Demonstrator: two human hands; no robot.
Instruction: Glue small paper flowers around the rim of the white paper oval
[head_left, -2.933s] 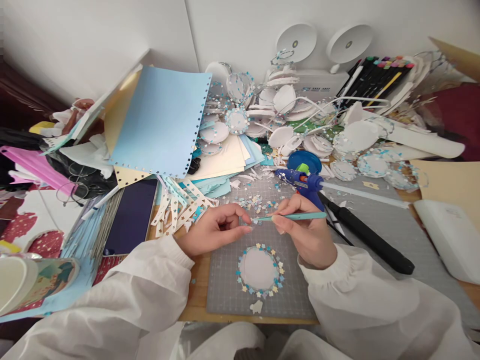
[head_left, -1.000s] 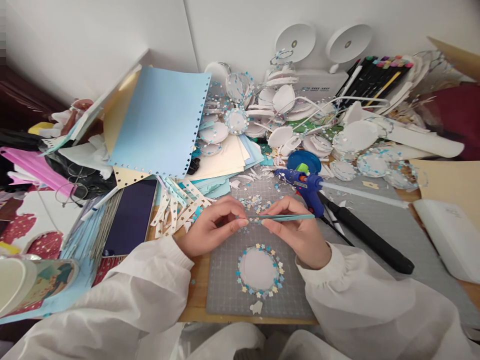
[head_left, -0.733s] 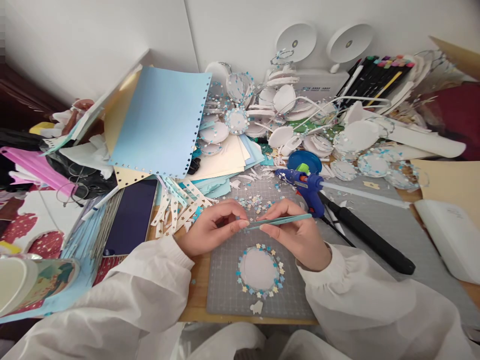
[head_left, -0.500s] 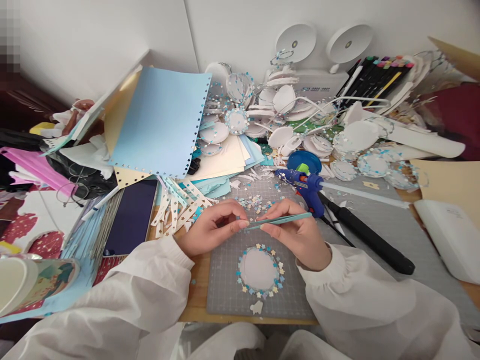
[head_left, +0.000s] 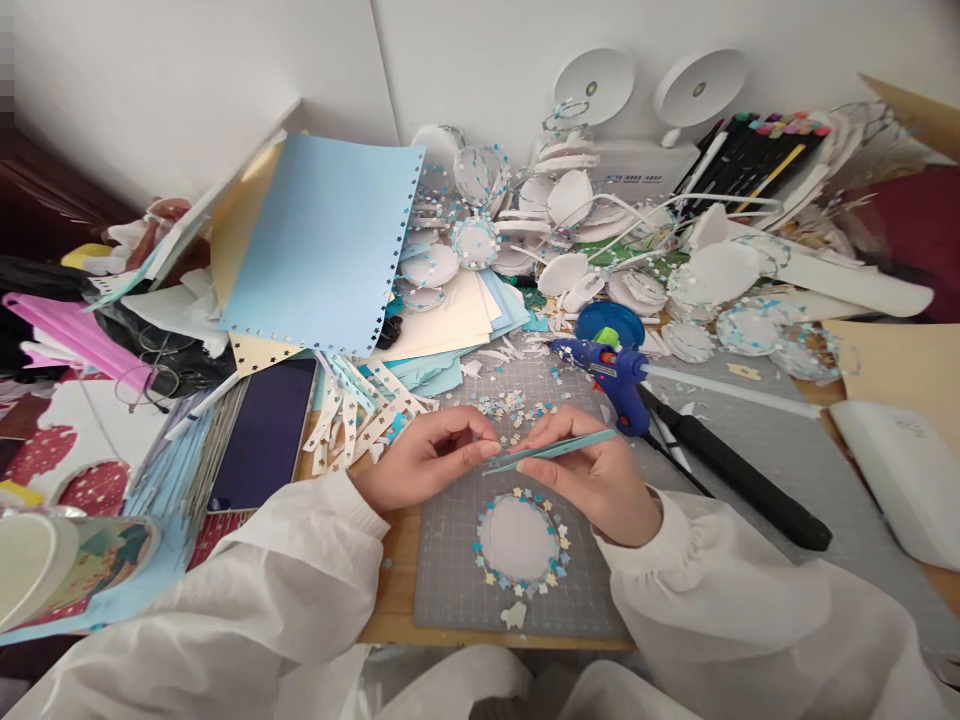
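"Slim teal tweezers point(head_left: 576, 443), above the middle of the mat, between the two hands. Setting first?"

"Grey gridded cutting mat point(head_left: 446, 600) on a pale wooden table point(head_left: 396, 565), plain white wall point(head_left: 480, 60) behind. Tiny blue, cream and white paper stars point(head_left: 514, 402) scattered on the mat, just past the fingers."

"Nearer the person?"

"Round white disc point(head_left: 517, 540), lying flat, with a wreath of blue and cream stars point(head_left: 562, 545) around it. Small cream scrap point(head_left: 514, 614) just beside the wreath's near edge."

"To either side?"

"Left: narrow punched paper strips point(head_left: 349, 432), a dark-screened phone point(head_left: 262, 435), a large light-blue paper sheet point(head_left: 322, 240) with stars punched along its edges. Right: blue glue gun point(head_left: 628, 400), long white glue stick point(head_left: 727, 388) jutting from it; black rod-like tool point(head_left: 750, 480) lying aslant. Far side: crowded pile of white discs point(head_left: 570, 197) and star-trimmed rings, black markers with coloured ends point(head_left: 735, 165)."

"Grip. Right hand point(head_left: 604, 485)?"

"Firm pinch on the tweezers, thumb on the near side. They lie a little tilted, points toward the other hand, arms only narrowly parted. Anything between the points: cannot tell."

"Left hand point(head_left: 427, 452)?"

"Thumb and index fingertip drawn close together, just beside the points. Something small in there, or touching the points? Cannot tell."

"Sleeves?"

"Loose white sleeves point(head_left: 300, 560) on both arms, cuffs gathered at the wrists."
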